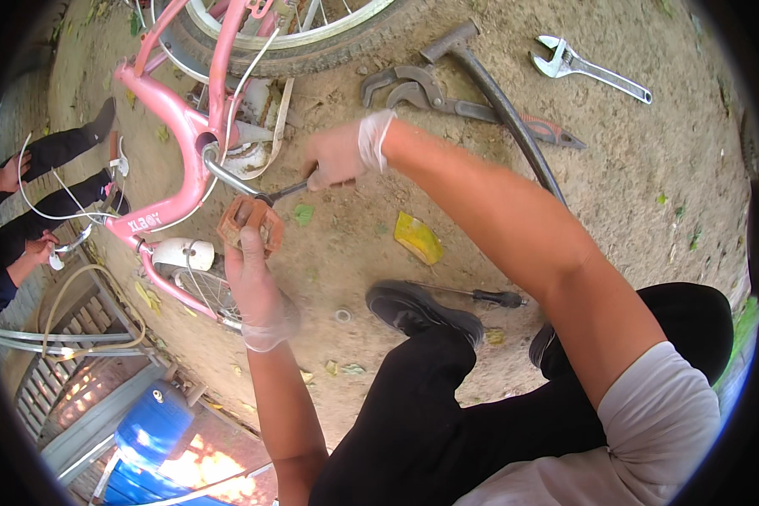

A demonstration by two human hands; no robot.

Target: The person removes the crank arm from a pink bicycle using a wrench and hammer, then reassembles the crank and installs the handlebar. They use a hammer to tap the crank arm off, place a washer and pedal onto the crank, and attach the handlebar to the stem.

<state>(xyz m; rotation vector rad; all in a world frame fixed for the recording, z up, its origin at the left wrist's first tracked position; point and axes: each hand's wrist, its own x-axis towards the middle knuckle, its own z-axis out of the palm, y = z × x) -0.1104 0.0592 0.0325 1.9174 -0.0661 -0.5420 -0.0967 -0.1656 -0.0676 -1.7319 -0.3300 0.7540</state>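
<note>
A pink bicycle (170, 114) lies on its side on the dirt at the left. Its bare metal crank arm (230, 177) points toward me and ends at an orange-brown pedal (271, 226). My left hand (255, 282), in a thin clear glove, is closed on the pedal from the near side. My right hand (336, 157), gloved too and slightly blurred, grips a dark wrench (290, 190). The wrench's far end meets the joint between crank arm and pedal; the exact fit is too small to make out.
Beyond my right arm lie a hammer (499, 97), a pipe wrench (472, 110) and an adjustable wrench (594, 70). A screwdriver (497, 298) rests beside my shoe (417, 308), near a yellow scrap (418, 238). Another person's hands (39, 248) hold a bicycle part at left; a blue barrel (152, 422) stands lower left.
</note>
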